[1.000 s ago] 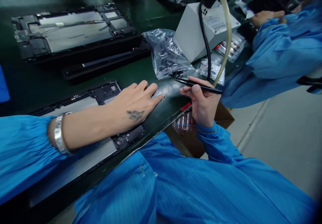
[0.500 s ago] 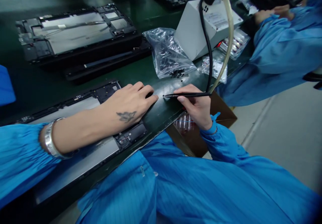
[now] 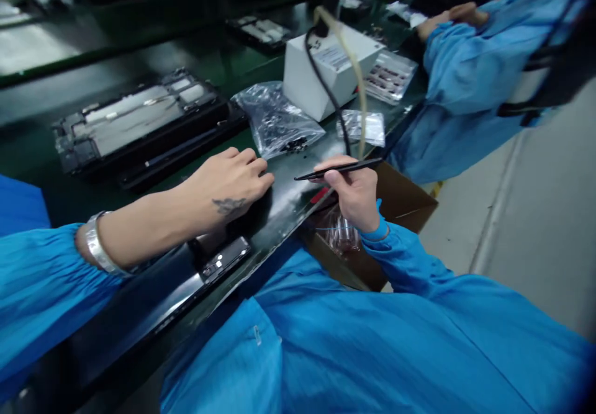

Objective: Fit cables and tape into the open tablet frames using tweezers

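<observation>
My right hand holds a thin black pen-like tool, its tip pointing left over the dark green bench top. A black cable and a yellowish hose run up from the tool's back end. My left hand rests palm down, fingers loosely curled, on the right end of a flat panel frame lying in front of me. The tool's tip sits a short way right of my left fingertips. A clear plastic bag with small dark parts lies just beyond both hands.
A second panel frame lies further back on the left. A white box unit stands behind the bag, with small packets beside it. A brown cardboard box hangs off the bench edge. Another person in blue works at right.
The camera has tilted and shifted, so the bench appears further away. My right hand lowered the tool and swung its tip leftwards towards my left fingertips. My left fingers curled in slightly.
</observation>
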Available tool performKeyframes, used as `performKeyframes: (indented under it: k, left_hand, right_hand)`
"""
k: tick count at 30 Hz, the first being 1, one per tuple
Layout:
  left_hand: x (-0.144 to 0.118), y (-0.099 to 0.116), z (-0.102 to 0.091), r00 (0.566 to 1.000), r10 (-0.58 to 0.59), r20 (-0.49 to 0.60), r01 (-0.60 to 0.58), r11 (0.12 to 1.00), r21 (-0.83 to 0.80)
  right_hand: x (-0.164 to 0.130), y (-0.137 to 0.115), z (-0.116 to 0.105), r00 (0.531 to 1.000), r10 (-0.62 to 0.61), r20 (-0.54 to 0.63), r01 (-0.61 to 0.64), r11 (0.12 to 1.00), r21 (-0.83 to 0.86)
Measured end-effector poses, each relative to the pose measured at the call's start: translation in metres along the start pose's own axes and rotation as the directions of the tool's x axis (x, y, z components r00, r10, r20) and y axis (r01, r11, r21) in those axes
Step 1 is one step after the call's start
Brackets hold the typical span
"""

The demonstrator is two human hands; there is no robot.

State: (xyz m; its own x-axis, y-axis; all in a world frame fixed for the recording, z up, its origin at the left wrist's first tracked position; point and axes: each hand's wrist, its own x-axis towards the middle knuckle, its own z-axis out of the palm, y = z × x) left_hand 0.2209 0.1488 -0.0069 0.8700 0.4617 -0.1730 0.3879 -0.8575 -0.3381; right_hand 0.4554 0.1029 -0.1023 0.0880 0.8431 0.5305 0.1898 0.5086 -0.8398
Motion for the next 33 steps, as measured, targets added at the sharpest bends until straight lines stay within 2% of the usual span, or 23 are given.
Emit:
performKeyframes:
  k: [2, 4, 6, 7, 8, 9, 10, 12, 13, 14, 15, 18, 21, 29, 33]
  left_hand:
    - [0.03, 0.0, -0.016, 0.995, 0.077, -0.061, -0.076, 0.997, 0.026]
    - [0.07, 0.008, -0.03, 0.975, 0.158, -0.154, -0.171, 0.982, -0.077]
    - [0.118, 0.027, -0.04, 0.942, 0.188, -0.279, -0.279, 0.9, -0.334]
    - [0.143, 0.041, -0.044, 0.931, 0.164, -0.326, -0.319, 0.801, -0.506]
    - [0.166, 0.057, -0.048, 0.93, 0.122, -0.346, -0.339, 0.649, -0.682]
    - [0.189, 0.075, -0.05, 0.944, 0.076, -0.321, -0.321, 0.441, -0.838]
    - [0.209, 0.092, -0.053, 0.964, 0.047, -0.262, -0.266, 0.194, -0.944]
    - [0.242, 0.123, -0.057, 0.99, 0.043, -0.138, -0.121, -0.269, -0.955]
    - [0.254, 0.134, -0.06, 0.994, 0.046, -0.099, -0.069, -0.432, -0.899]
    - [0.264, 0.143, -0.062, 0.996, 0.042, -0.074, -0.04, -0.543, -0.839]
    - [0.272, 0.149, -0.063, 0.998, 0.03, -0.058, -0.027, -0.613, -0.79]
    - [0.285, 0.153, -0.068, 1.0, -0.009, -0.027, -0.026, -0.708, -0.705]
    - [0.288, 0.148, -0.07, 0.999, -0.05, -0.011, -0.045, -0.758, -0.651]
    - [0.289, 0.148, -0.072, 0.998, -0.067, 0.004, -0.053, -0.817, -0.574]
    - [0.266, 0.147, -0.075, 0.997, -0.071, -0.007, -0.06, -0.788, -0.612]
  right_hand:
    - [-0.007, -0.003, -0.023, 0.987, 0.073, -0.143, -0.045, 0.982, 0.186]
    - [-0.017, -0.007, -0.056, 0.961, 0.1, -0.257, -0.019, 0.954, 0.299]
    - [-0.028, -0.01, -0.093, 0.91, 0.061, -0.409, 0.071, 0.951, 0.3]
    - [-0.034, -0.01, -0.112, 0.862, 0.023, -0.507, 0.128, 0.957, 0.262]
    - [-0.039, -0.01, -0.129, 0.799, -0.013, -0.601, 0.176, 0.961, 0.214]
    - [-0.043, -0.009, -0.145, 0.734, -0.032, -0.679, 0.207, 0.962, 0.178]
    - [-0.045, -0.007, -0.159, 0.676, -0.022, -0.736, 0.222, 0.959, 0.175]
    - [-0.047, -0.002, -0.18, 0.61, 0.094, -0.787, 0.233, 0.928, 0.291]
    - [-0.045, 0.001, -0.187, 0.598, 0.181, -0.781, 0.237, 0.89, 0.388]
    - [-0.043, 0.004, -0.192, 0.591, 0.269, -0.76, 0.242, 0.84, 0.485]
    - [-0.04, 0.008, -0.195, 0.586, 0.343, -0.734, 0.251, 0.785, 0.567]
    - [-0.03, 0.019, -0.197, 0.574, 0.48, -0.663, 0.276, 0.649, 0.709]
    - [-0.023, 0.029, -0.195, 0.58, 0.514, -0.631, 0.293, 0.591, 0.751]
    - [-0.007, 0.044, -0.202, 0.593, 0.486, -0.642, 0.334, 0.577, 0.745]
    - [-0.002, 0.044, -0.206, 0.604, 0.445, -0.661, 0.364, 0.583, 0.726]
